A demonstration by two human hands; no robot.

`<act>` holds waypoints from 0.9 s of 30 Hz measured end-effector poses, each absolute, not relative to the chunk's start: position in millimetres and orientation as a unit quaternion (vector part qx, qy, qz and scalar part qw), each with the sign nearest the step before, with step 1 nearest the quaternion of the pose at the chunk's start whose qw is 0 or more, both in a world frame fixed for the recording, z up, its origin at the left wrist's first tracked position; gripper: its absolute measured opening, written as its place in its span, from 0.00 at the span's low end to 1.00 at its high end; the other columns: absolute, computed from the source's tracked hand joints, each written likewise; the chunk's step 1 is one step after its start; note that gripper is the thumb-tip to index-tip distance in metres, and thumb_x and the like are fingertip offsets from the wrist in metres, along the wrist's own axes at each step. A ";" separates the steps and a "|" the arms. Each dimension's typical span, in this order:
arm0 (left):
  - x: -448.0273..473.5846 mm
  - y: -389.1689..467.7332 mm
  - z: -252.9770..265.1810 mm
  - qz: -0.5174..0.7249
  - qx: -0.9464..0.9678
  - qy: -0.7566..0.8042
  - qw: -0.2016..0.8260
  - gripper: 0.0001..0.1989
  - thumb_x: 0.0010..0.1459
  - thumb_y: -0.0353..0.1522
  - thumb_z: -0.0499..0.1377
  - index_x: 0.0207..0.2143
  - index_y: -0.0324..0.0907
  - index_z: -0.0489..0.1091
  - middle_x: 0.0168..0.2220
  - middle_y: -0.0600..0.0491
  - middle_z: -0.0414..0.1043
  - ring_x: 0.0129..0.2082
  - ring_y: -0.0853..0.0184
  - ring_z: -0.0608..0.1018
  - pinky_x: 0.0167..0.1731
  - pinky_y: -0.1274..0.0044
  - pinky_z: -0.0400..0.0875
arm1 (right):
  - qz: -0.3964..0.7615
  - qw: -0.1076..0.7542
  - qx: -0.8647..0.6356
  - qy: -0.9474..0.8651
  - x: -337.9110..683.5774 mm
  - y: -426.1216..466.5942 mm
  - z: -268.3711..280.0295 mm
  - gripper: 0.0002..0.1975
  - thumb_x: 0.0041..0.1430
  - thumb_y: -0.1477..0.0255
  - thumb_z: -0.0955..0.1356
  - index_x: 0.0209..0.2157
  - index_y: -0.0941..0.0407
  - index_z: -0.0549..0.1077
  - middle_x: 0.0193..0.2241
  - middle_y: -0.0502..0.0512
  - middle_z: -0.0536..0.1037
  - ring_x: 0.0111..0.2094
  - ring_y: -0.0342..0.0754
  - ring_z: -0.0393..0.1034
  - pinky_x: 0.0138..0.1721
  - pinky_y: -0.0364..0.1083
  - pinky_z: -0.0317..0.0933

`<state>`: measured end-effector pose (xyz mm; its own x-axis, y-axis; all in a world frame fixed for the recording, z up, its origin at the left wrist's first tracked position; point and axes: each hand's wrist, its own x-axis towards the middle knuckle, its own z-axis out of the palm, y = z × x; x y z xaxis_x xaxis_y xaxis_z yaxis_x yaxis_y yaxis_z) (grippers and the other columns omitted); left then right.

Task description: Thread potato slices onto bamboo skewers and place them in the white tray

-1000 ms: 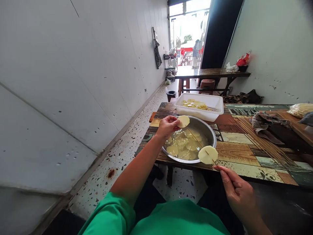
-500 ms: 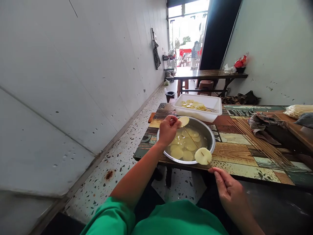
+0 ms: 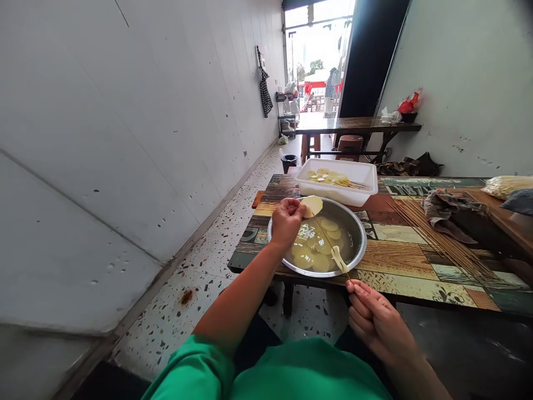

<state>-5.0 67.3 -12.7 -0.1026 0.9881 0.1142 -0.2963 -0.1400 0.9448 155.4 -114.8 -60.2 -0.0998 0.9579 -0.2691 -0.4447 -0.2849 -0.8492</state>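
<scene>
Closer in toward the metal basin (image 3: 353, 229) than half a second ago, the right hand (image 3: 377, 319) has shifted leftward, and the threaded potato slice (image 3: 339, 259) on its bamboo skewer (image 3: 322, 229) has turned from face-on to nearly edge-on. That hand is at the near right of the basin, thumb and fingertips pinching the skewer's lower end just below the threaded slice, which hangs over the basin's near right rim. The skewer slants up across the basin toward its far left side, where the left hand (image 3: 287, 222) pinches a second potato slice (image 3: 313, 206) between thumb and fingers, much as before. The skewer's tip meets that slice near its lower edge; whether it has pierced it I cannot tell.

More potato slices (image 3: 320, 262) lie under water inside the basin. Just beyond the basin is a white plastic tub (image 3: 333, 194) holding skewered slices (image 3: 327, 176). Well to the basin's right, a loose spread of bamboo skewers (image 3: 443, 241) lies on the patchwork-patterned table (image 3: 395, 258), with a crumpled cloth (image 3: 449, 211) beside them, farther from the basin.
</scene>
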 end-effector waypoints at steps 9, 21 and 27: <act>-7.0 60.6 4.3 0.594 0.285 0.394 0.641 0.13 0.46 0.24 0.66 0.28 0.38 0.62 0.24 0.57 0.69 0.24 0.72 0.75 0.33 0.74 0.74 | 0.212 0.515 -0.570 -0.604 159.2 -110.1 -90.8 0.13 0.62 0.62 0.63 0.38 0.56 0.74 0.29 0.56 0.77 0.27 0.48 0.71 0.27 0.45 0.64; 1.1 54.8 -8.2 0.607 0.373 0.377 0.591 0.18 0.36 0.34 0.71 0.28 0.36 0.69 0.25 0.56 0.72 0.25 0.72 0.74 0.31 0.76 0.71 | 0.452 0.507 -0.557 -0.478 163.1 -102.7 -72.9 0.19 0.57 0.55 0.68 0.36 0.58 0.78 0.14 0.46 0.64 0.14 0.41 0.59 0.16 0.41 0.55; -0.6 56.6 -5.9 0.614 0.403 0.418 0.535 0.11 0.41 0.32 0.68 0.26 0.37 0.71 0.23 0.56 0.72 0.24 0.73 0.72 0.27 0.79 0.68 | 0.107 0.500 -0.611 -0.604 164.2 -108.2 -77.9 0.14 0.55 0.62 0.68 0.33 0.57 0.81 0.31 0.62 0.82 0.31 0.56 0.77 0.33 0.49 0.70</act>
<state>-0.6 56.6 -5.9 -0.1030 0.9936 0.0468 -0.3199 -0.0776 0.9443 164.2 -108.2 -77.9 0.2475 0.8453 0.4736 0.6314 0.2300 -0.7405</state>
